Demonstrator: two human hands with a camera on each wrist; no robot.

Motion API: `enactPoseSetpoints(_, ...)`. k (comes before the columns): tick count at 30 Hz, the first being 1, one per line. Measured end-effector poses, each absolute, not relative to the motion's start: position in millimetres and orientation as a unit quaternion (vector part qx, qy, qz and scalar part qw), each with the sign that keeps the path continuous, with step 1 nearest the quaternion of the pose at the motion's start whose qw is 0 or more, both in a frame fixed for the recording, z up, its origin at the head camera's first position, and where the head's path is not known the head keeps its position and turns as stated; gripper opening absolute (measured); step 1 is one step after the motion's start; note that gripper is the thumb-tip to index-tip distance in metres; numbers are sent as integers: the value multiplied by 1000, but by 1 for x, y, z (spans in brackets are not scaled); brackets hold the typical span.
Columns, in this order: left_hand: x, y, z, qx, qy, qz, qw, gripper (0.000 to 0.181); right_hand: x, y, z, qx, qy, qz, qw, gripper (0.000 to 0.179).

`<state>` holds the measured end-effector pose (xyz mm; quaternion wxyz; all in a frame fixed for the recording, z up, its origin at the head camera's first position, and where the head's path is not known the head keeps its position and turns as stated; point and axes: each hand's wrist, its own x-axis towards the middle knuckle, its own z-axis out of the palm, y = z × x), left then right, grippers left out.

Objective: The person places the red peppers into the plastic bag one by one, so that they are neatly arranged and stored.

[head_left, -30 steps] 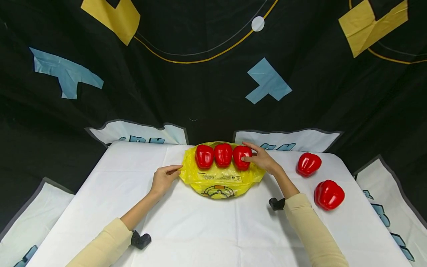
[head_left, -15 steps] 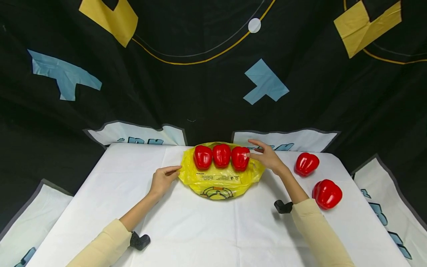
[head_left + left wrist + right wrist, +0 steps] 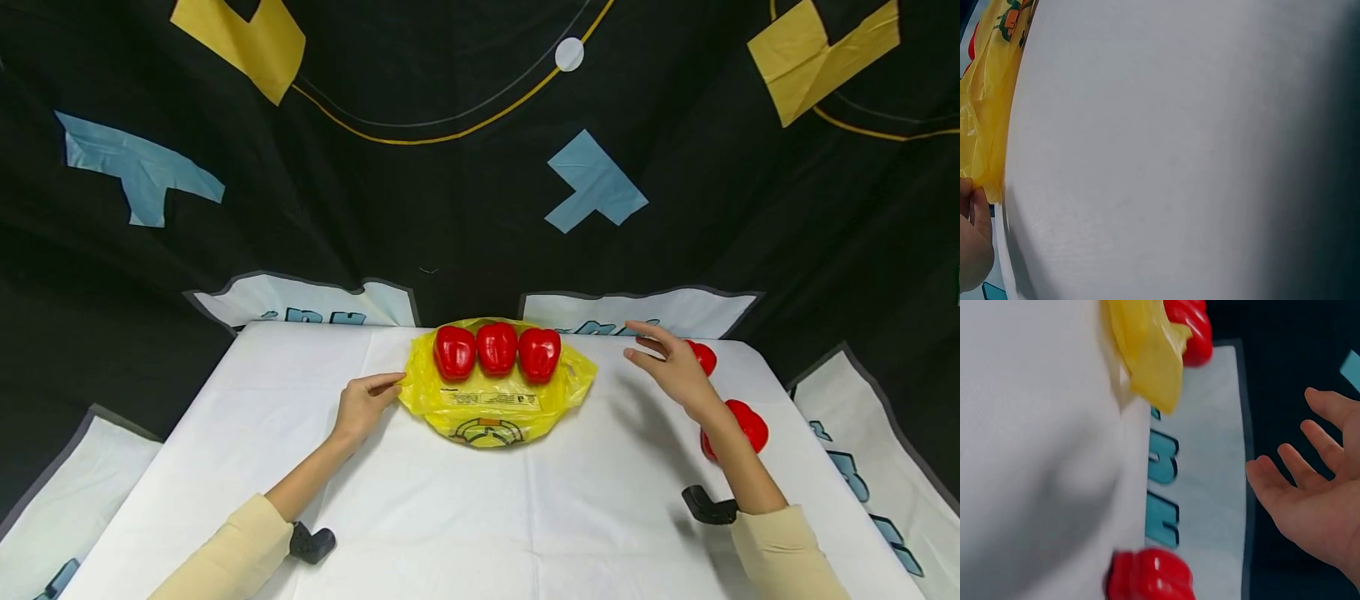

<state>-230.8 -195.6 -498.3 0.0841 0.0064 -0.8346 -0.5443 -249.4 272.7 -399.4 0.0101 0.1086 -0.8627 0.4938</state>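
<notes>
A yellow plastic bag lies on the table, its printed front toward me. Three red bell peppers sit in a row at the bag's upper part. My left hand pinches the bag's left edge between thumb and fingers; the left wrist view shows this pinch on the yellow bag too. To the right of the bag my right hand is in the air with fingers spread and nothing in them. Behind it and its forearm, two more red bell peppers are partly hidden.
The table has a white cloth over it. Behind it hangs a black curtain with yellow and blue shapes. A black wrist mount juts from the right forearm, another black mount from the left.
My right hand has let go of the rightmost pepper on the bag and moved right, toward the two separate peppers. My left hand has stayed at the bag's edge.
</notes>
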Motion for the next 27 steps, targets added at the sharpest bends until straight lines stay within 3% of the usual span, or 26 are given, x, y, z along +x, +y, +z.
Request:
enactPoseSetpoints(15,-230,-195,-500,2,-834,-546,83,24,-185,342,-404,19,-893,434,116,59)
enactPoseSetpoints(22,-230,-195,-499,4,-834,-546,81,24,-163,367,-421,-40,-886,442,133,61)
enactPoseSetpoints(27,-230,-195,-499,9,-835,-544,76,24,-155,380,-437,-83,-879,457,113,65)
